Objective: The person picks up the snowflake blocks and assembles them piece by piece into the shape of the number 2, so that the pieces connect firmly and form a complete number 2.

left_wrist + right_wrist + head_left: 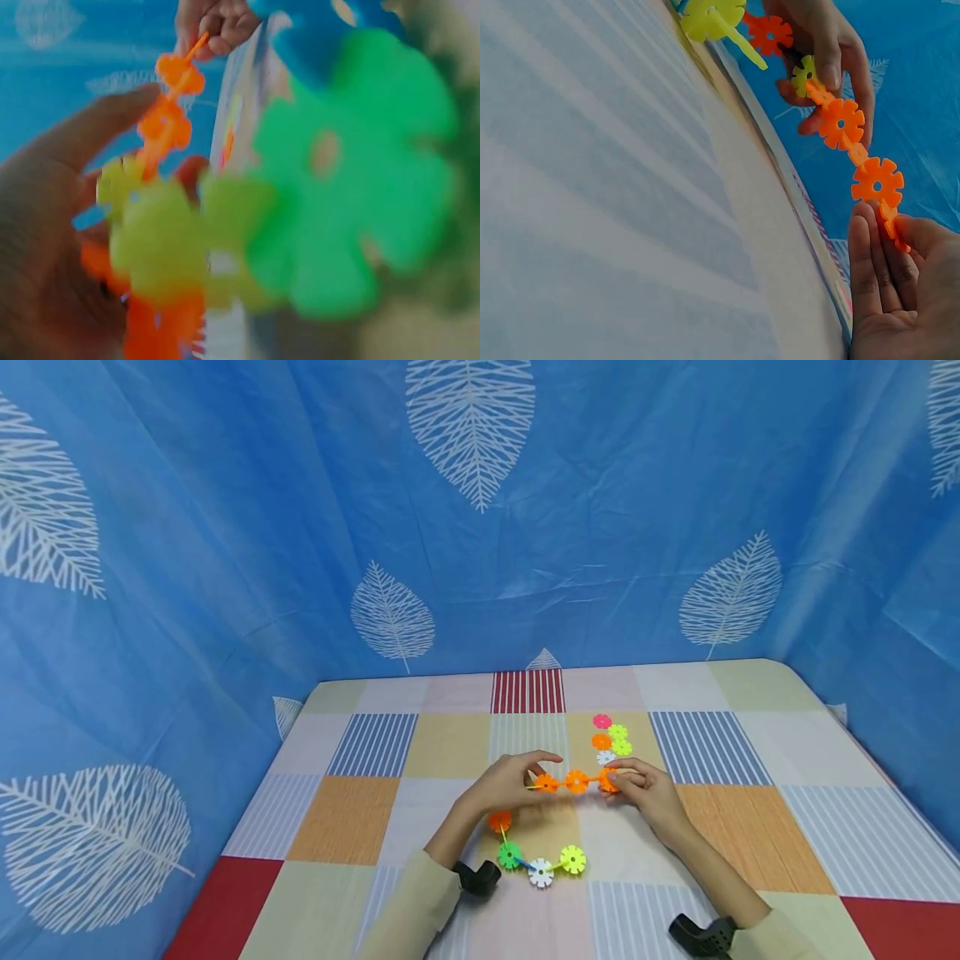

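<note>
Both hands hold up a chain of interlocking notched plastic discs. My right hand (651, 797) pinches an orange disc (897, 232) at the chain's right end between thumb and fingers. Two more orange discs (841, 124) face outward between the hands, joined by edge-on orange ones. My left hand (510, 783) grips the chain by a small yellow disc (806, 76), thumb against it. From that hand the chain curves down and back through an orange disc (500, 821), a green disc (510, 856) and a white disc (541, 872) to a yellow-green disc (573, 859).
Beyond the right hand lie loose discs: a pink one (602, 721), an orange one (602, 741), a white one (606, 758) and yellow-green ones (618, 732). A patchwork cloth (442, 743) covers the table. Blue leaf-patterned curtains (570, 527) surround its back and sides.
</note>
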`<action>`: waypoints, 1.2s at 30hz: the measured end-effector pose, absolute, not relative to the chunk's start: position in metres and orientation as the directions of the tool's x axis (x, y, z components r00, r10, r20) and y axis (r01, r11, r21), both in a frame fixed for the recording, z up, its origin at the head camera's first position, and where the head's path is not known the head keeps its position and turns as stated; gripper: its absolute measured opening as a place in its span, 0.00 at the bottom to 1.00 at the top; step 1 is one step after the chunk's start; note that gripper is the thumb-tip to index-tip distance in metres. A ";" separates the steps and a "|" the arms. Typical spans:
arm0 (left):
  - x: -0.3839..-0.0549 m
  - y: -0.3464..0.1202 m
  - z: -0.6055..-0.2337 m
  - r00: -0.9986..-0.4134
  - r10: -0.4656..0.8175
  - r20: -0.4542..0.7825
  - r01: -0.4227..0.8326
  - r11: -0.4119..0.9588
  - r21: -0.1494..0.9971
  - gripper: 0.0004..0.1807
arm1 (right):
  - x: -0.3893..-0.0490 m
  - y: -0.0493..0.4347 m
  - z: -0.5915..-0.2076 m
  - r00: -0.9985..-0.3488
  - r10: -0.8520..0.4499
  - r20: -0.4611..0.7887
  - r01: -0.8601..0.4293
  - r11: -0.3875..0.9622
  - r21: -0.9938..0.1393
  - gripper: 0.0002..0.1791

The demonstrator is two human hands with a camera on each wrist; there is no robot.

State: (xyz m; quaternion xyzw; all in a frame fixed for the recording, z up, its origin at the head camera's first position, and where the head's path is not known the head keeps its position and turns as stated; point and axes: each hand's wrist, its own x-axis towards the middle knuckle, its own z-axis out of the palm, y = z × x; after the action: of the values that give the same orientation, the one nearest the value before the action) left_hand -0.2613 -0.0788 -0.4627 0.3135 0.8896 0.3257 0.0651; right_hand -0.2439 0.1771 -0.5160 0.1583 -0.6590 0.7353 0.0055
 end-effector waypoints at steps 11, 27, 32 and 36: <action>-0.249 -0.048 -0.462 -0.758 0.650 0.061 0.649 0.739 0.184 0.21 | -0.240 0.167 -0.516 -0.946 -0.235 0.224 -0.194 -0.144 -0.970 0.18; -0.254 -0.052 -0.461 -0.668 0.743 0.049 0.728 0.638 0.249 0.21 | -0.241 0.173 -0.521 -0.903 -0.311 0.295 -0.260 -0.150 -0.954 0.14; -0.256 -0.052 -0.466 -0.664 0.747 0.039 0.728 0.634 0.261 0.21 | -0.241 0.172 -0.521 -0.894 -0.317 0.316 -0.284 -0.144 -0.948 0.13; -0.257 -0.052 -0.470 -0.658 0.750 0.061 0.736 0.625 0.261 0.22 | -0.239 0.171 -0.519 -0.891 -0.319 0.325 -0.301 -0.121 -0.946 0.13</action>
State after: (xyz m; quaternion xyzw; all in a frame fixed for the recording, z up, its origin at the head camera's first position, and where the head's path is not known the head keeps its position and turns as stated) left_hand -0.2565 -0.0525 -0.4704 0.4124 0.9009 0.1325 0.0267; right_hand -0.2393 0.1710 -0.5194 0.2339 -0.6630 0.7111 -0.0061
